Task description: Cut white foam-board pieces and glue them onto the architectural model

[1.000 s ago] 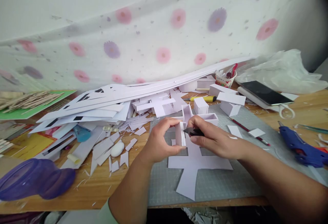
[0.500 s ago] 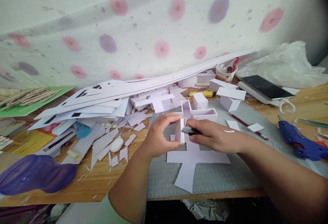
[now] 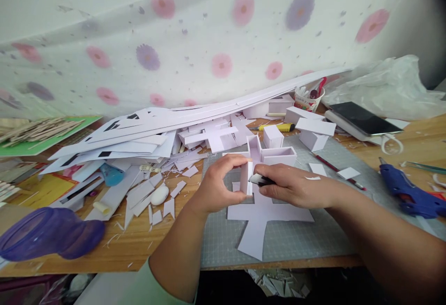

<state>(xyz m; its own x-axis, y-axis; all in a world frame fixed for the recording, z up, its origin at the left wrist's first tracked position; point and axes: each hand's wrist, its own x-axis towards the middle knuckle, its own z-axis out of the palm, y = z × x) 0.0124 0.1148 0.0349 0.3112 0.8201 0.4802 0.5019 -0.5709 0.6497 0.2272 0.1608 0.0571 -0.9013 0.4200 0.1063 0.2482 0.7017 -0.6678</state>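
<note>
Between the thumb and fingers of my left hand (image 3: 220, 185) a small white foam-board box (image 3: 245, 178) is held upright by its ends. A utility knife (image 3: 261, 181) with a dark handle sits in the grip of my right hand (image 3: 296, 185); its blade is at the box's right edge, though whether it touches is hard to tell. Below both hands lies a white cross-shaped board cutout (image 3: 272, 213) on the grey cutting mat (image 3: 292, 244). Just behind them stands an open white board structure (image 3: 278, 155), partly hidden by my hands.
White board scraps (image 3: 144, 193) and stacked sheets (image 3: 146, 130) crowd the left and back. A yellow cutter (image 3: 277, 128) and small white boxes (image 3: 273, 136) lie behind. Rightward are a pencil (image 3: 339, 172), a blue glue gun (image 3: 407, 188) and a phone (image 3: 364, 118). A purple container (image 3: 52, 233) lies left.
The knife blade has shifted slightly along the box's right edge and its handle has tilted a little. Both hands keep their grips; the whole view has moved slightly.
</note>
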